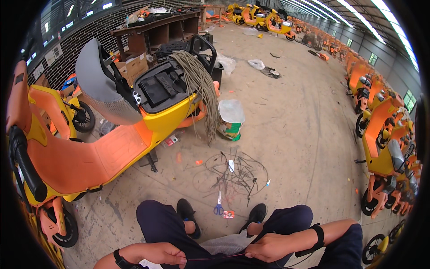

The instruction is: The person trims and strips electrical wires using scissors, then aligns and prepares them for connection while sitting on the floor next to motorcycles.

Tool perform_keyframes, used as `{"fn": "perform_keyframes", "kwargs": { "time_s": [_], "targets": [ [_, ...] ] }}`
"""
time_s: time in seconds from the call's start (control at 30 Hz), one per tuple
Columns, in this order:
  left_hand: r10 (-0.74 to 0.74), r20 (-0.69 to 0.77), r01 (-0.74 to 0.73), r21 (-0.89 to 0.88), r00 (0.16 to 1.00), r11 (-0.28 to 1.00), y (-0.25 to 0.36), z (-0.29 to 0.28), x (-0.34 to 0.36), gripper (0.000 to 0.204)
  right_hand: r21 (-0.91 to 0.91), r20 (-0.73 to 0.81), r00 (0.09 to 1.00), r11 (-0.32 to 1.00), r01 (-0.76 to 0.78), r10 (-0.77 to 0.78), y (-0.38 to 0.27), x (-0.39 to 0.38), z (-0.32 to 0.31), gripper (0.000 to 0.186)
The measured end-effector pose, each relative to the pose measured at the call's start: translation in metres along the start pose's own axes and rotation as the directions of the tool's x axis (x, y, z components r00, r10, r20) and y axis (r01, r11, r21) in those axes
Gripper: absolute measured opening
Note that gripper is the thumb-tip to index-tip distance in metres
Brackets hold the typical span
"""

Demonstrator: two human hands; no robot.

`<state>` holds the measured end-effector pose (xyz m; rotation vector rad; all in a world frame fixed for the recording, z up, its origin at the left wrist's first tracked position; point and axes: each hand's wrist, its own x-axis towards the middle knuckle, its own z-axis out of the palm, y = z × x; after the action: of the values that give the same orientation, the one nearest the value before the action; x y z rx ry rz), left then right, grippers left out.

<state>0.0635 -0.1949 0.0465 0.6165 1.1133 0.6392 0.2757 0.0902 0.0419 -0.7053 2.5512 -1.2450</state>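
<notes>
Low over my lap, a thin reddish wire [215, 258] is stretched between my two hands. My left hand [166, 253] pinches one end with thumb and fingers. The other end sits in the closed fingers of my right hand [268, 247]. Past my shoes, a loose tangle of dark cables [237, 172] lies on the floor. Blue-handled scissors [218, 209] rest at its near edge, beside a small red card or packet [229, 214]. A small white piece [231, 166] lies among the cables.
At left stands a yellow-orange scooter [103, 154] with its grey seat [101, 80] raised and a bundle of cables [197, 85] draped over its rear. A green-and-white bag [231, 121] sits behind it. Rows of scooters [380, 134] line the right; a wooden desk [156, 31] stands far left.
</notes>
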Motion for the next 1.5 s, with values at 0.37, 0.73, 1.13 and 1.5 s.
{"fn": "perform_keyframes", "kwargs": {
  "time_s": [0.37, 0.73, 1.13, 1.5],
  "targets": [
    [-0.019, -0.191, 0.03, 0.054, 0.981, 0.998, -0.041, -0.024, -0.054, 0.022, -0.025, -0.003, 0.986, 0.985, -0.168, 0.168, -0.001, -0.03, -0.021, 0.009],
    [0.182, -0.793, -0.397, -0.082, 0.582, 0.914, -0.043, -0.057, -0.103, 0.032, -0.017, -0.95, 0.297, 0.965, 0.263, -0.098, -0.012, -0.033, -0.115, 0.027],
    [0.438, -0.57, -0.103, 0.524, 0.695, 0.845, 0.037, -0.008, 0.037, 0.022, -0.171, -0.84, 0.529, 0.866, -0.47, 0.121, 0.105, 0.013, -0.062, 0.049],
    [0.331, -0.55, -0.101, 0.406, 0.767, 0.908, 0.027, -0.012, 0.124, 0.024, 0.423, -0.229, 0.895, 0.868, -0.262, 0.382, 0.092, 0.053, 0.064, 0.027]
  ]
}}
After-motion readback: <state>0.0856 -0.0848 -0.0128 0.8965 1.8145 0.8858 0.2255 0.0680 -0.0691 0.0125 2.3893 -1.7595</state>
